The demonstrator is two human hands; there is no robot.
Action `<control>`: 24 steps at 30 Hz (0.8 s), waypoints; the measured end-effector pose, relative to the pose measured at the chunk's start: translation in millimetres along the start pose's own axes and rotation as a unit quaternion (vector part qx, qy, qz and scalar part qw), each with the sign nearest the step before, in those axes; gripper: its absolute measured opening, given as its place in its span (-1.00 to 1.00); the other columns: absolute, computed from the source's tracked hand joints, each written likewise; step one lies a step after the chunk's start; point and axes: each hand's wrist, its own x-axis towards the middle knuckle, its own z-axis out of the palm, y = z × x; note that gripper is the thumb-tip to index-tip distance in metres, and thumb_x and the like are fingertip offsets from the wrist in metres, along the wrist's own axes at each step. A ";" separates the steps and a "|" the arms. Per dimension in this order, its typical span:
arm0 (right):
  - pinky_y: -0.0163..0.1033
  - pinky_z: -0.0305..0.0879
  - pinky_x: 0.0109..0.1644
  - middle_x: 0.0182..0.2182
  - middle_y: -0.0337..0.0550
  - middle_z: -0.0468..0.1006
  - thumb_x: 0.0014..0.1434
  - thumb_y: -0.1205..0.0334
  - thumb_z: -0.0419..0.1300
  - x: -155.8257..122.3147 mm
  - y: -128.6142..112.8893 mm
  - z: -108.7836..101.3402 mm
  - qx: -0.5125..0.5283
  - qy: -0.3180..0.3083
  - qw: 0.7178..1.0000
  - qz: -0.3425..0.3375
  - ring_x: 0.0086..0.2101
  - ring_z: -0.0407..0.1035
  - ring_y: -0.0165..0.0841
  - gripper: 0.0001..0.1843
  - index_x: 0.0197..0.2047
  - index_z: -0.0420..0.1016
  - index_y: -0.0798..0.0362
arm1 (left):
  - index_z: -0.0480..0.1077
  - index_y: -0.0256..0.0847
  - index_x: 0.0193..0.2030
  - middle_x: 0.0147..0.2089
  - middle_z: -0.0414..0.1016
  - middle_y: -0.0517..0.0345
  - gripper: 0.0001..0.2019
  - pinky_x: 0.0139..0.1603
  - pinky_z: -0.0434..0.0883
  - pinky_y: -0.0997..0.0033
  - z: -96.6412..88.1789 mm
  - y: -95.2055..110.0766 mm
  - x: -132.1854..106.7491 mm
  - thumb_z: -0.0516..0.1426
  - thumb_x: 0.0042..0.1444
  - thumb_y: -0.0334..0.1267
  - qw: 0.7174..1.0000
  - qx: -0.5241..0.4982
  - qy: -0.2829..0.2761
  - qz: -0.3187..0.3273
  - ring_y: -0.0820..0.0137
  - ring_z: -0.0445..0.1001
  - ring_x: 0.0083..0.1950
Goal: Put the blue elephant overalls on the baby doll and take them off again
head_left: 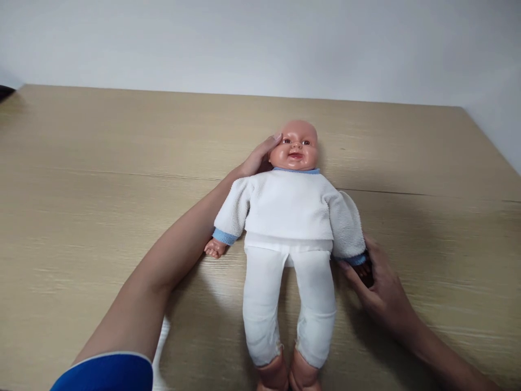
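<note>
A baby doll [290,206] lies face up on the wooden table, its head toward the far side and its feet toward me. It wears a white fleece top with blue collar and cuffs, and white trousers. My left hand [259,156] cups the left side of the doll's head, thumb by the temple; its other fingers are hidden behind the head. Around the doll's sleeve on the right, close to the blue cuff [356,260], my right hand [380,288] is closed, with the thumb on the inner side. The doll's other arm rests beside my left forearm.
The light wooden table [101,228] has seams running across it. A pale wall [260,49] stands behind its far edge. Something dark [5,92] shows at the far left corner.
</note>
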 end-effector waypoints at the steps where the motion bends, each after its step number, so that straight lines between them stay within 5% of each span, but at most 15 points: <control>1: 0.33 0.75 0.34 0.30 0.12 0.77 0.62 -0.16 0.39 0.3 -0.5 -0.1 0.001 -0.001 1.000 0.000 0.22 0.75 0.21 -0.43 0.56 0.51 -0.25 | 0.70 -0.11 0.48 0.46 0.84 -0.07 -0.35 0.90 0.41 -0.42 -0.1 0.0 0.2 0.30 0.58 0.35 1.000 0.003 0.000 0.001 -0.33 0.55 0.76; 16: 0.27 0.75 0.29 0.28 0.14 0.79 0.62 -0.20 0.37 -0.8 0.8 -0.1 0.003 -0.006 1.000 0.014 0.18 0.76 0.20 -0.41 0.56 0.51 -0.20 | 0.64 -0.08 0.58 0.49 0.82 -0.05 -0.31 0.91 0.40 -0.41 4.6 2.0 -2.4 0.29 0.60 0.37 0.999 -0.014 0.035 -0.004 -0.30 0.60 0.73; 24: 0.29 0.67 0.43 0.34 0.22 0.74 0.62 -0.24 0.36 5.4 3.8 5.0 0.020 0.001 1.000 0.008 0.28 0.70 0.16 -0.35 0.56 0.50 -0.08 | 0.73 -0.06 0.43 0.39 0.88 -0.11 -0.35 0.88 0.43 -0.38 -3.1 -0.1 2.6 0.35 0.50 0.37 0.999 0.029 -0.009 -0.011 -0.29 0.66 0.67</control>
